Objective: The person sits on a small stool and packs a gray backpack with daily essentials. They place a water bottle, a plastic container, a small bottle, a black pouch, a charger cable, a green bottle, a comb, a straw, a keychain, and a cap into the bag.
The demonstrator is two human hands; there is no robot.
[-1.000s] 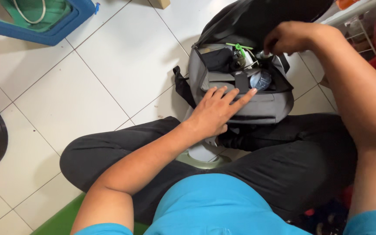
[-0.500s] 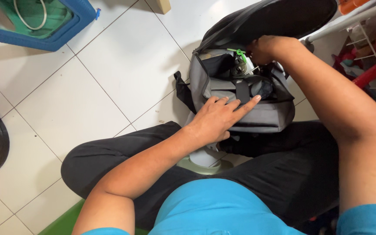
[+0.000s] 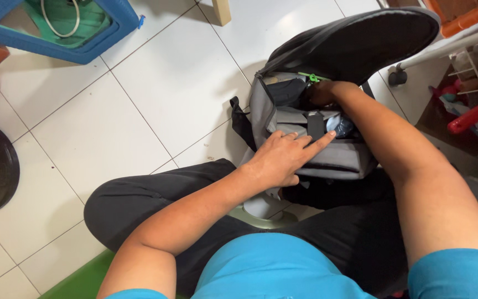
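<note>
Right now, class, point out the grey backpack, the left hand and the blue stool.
grey backpack (image 3: 338,158), head view, on its front panel.
left hand (image 3: 280,158), head view, on the back of the hand.
blue stool (image 3: 92,47), head view, on its near rim.

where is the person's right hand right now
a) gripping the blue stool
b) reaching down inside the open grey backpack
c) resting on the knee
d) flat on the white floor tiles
b: the right hand is sunk into the open top of the grey backpack, under its raised black flap, while the left hand rests on the bag's front.
</note>
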